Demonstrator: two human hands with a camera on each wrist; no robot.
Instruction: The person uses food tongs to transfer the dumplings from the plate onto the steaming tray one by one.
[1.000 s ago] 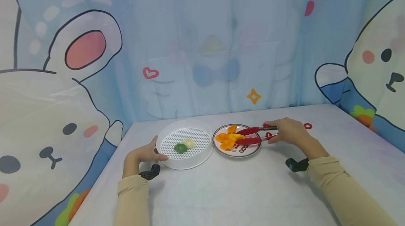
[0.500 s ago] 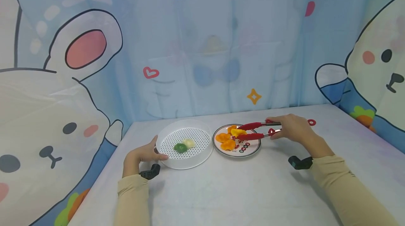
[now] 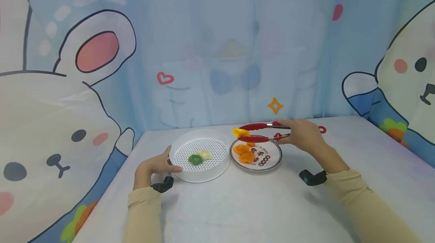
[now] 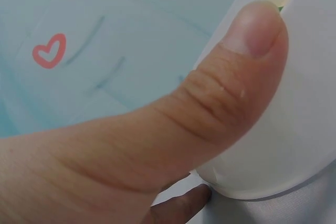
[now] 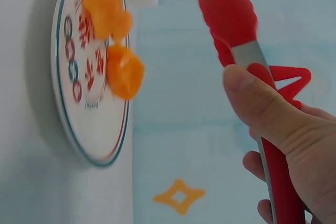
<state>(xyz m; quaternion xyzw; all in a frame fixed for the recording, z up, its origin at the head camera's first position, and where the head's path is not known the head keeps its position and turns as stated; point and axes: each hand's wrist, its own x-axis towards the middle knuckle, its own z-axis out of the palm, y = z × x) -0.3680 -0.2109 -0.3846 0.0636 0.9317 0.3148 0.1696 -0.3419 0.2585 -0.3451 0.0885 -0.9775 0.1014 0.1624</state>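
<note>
My left hand [image 3: 156, 164] holds the near left side of a white round steamer basket [image 3: 203, 177], thumb over the rim and fingers at the outer wall. On its perforated floor lie a dark green piece [image 3: 195, 159] and a pale yellow one [image 3: 205, 155]. My right hand [image 3: 301, 134] grips red-tipped metal tongs [image 5: 228, 11]. Between the tong tips is a bright yellow lumpy piece [image 3: 239, 132], raised above the far left rim of a round plate [image 3: 273, 153]. Several orange pieces [image 5: 125, 73] lie on that plate, which carries red lettering.
Basket and plate stand side by side on a white-covered table [image 3: 244, 205]. Behind them hangs a blue curtain [image 3: 282, 65] with cartoon rabbits, right at the table's far edge. Dark wrist cameras [image 3: 312, 177] sit on both wrists.
The tongs have lifted the yellow piece from among the orange ones and carried it up and left, over the plate's far left edge. The left hand and the basket keep their place.
</note>
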